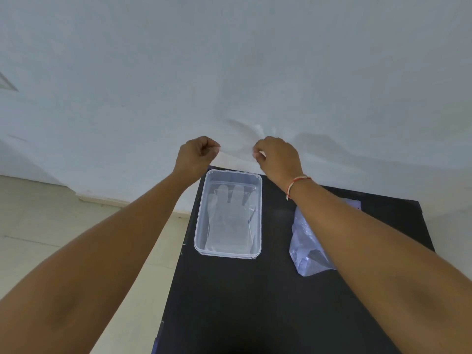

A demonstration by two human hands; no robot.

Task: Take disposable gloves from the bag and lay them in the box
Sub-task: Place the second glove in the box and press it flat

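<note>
Plain white wall point(229, 60) fills the whole top half, pale tiled floor point(38, 226) off at 9 o'clock, and a black table point(229, 302) takes up the bottom middle and right.

Both arms are stretched way out in front, raised above the far end of the table, so the hands sit against the wall in view. The left hand point(195, 155) is curled into a loose fist, knuckles up, thumb and forefinger pinched together at its 3 o'clock side. The right hand point(279, 158) mirrors it, fist-ish, pinching at its 9 o'clock side. There's a red and white thread bracelet point(296, 183) on the right wrist.

Between the two pinches hangs a thin see-through glove point(236, 150), pulled out kinda flat between the hands. It's really faint against the wall, so I can't make out its full outline.

Directly below the hands, toward 6 o'clock, there's a clear plastic box point(258, 215) lying flat on the table with its long side running away from the camera. Inside it there's already a clear glove in the box point(229, 215), flat, fingers pointing to 12 o'clock.

At 3 o'clock from the box, apart from it, sits a crumpled clear bag point(304, 241), partly hidden under the right forearm.
</note>
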